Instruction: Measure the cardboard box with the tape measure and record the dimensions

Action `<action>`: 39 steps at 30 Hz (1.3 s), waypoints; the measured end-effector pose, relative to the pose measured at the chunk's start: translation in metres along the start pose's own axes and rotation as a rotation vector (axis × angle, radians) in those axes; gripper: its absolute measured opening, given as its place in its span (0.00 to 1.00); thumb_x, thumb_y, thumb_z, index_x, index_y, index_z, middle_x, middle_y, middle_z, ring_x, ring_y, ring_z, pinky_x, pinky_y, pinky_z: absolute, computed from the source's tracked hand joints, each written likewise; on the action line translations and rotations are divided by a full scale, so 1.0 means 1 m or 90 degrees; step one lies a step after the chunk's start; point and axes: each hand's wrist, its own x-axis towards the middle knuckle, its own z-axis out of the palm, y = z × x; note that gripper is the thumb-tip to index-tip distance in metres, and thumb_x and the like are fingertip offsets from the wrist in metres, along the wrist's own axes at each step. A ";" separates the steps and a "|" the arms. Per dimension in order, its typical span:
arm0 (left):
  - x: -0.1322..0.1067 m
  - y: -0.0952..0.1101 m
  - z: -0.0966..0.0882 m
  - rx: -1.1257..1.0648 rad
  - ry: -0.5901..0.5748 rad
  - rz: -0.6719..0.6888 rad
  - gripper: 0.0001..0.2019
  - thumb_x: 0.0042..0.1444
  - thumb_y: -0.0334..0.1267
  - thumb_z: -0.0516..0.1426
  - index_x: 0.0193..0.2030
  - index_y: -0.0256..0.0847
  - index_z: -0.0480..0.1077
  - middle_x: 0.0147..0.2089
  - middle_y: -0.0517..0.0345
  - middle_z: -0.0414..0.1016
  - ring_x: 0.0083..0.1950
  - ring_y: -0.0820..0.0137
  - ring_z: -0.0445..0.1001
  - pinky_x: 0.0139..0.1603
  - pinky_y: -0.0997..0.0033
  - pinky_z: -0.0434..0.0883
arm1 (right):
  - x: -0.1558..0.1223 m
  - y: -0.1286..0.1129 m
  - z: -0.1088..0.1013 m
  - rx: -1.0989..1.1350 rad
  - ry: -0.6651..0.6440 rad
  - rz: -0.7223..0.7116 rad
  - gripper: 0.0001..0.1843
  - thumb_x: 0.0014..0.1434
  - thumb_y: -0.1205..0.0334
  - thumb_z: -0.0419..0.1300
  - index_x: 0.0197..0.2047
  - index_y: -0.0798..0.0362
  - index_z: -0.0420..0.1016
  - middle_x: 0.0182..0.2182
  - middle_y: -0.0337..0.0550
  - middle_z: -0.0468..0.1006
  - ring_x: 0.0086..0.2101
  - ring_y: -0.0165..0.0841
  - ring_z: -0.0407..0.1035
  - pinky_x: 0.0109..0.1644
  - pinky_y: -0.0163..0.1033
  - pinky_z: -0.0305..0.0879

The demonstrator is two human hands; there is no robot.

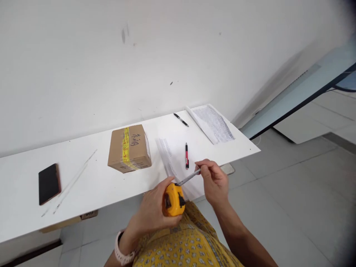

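Note:
My left hand (154, 209) is wrapped round a yellow tape measure (172, 200) just in front of the white table's (91, 185) near edge. My right hand (214, 180) pinches the end of its metal blade (188, 178), which is pulled out a short way between the two hands. A taped cardboard box (129, 148) with black writing on top stands on the table beyond my left hand. A red and black pen (187, 155) lies on a sheet of paper (174, 157) just beyond my right hand.
A dark phone (49, 183) lies at the table's left. Two thin clear rods (71, 181) lie beside it. A black pen (181, 119) and a printed sheet (213, 124) lie at the far right by the wall. Tiled floor (292, 193) spreads to the right.

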 end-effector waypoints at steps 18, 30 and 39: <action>0.094 -0.027 0.029 -0.042 -0.106 0.008 0.43 0.46 0.44 0.67 0.68 0.41 0.59 0.63 0.45 0.69 0.71 0.41 0.57 0.68 0.42 0.59 | 0.066 0.090 -0.012 -0.605 -0.198 0.183 0.17 0.61 0.46 0.59 0.45 0.50 0.70 0.24 0.40 0.75 0.25 0.38 0.68 0.31 0.39 0.55; 0.071 -0.040 0.022 -0.048 -0.107 0.013 0.42 0.43 0.44 0.69 0.66 0.42 0.63 0.63 0.46 0.69 0.71 0.43 0.56 0.66 0.48 0.62 | 0.083 0.079 -0.015 -0.184 -0.295 0.095 0.17 0.61 0.56 0.58 0.53 0.49 0.71 0.41 0.44 0.81 0.44 0.37 0.75 0.47 0.42 0.67; 0.068 -0.045 0.027 -0.074 -0.081 0.011 0.43 0.41 0.43 0.69 0.67 0.42 0.62 0.65 0.46 0.68 0.72 0.43 0.55 0.68 0.47 0.60 | 0.050 0.091 0.030 -0.039 -0.255 0.199 0.24 0.65 0.41 0.53 0.50 0.52 0.73 0.34 0.42 0.79 0.37 0.34 0.72 0.45 0.42 0.68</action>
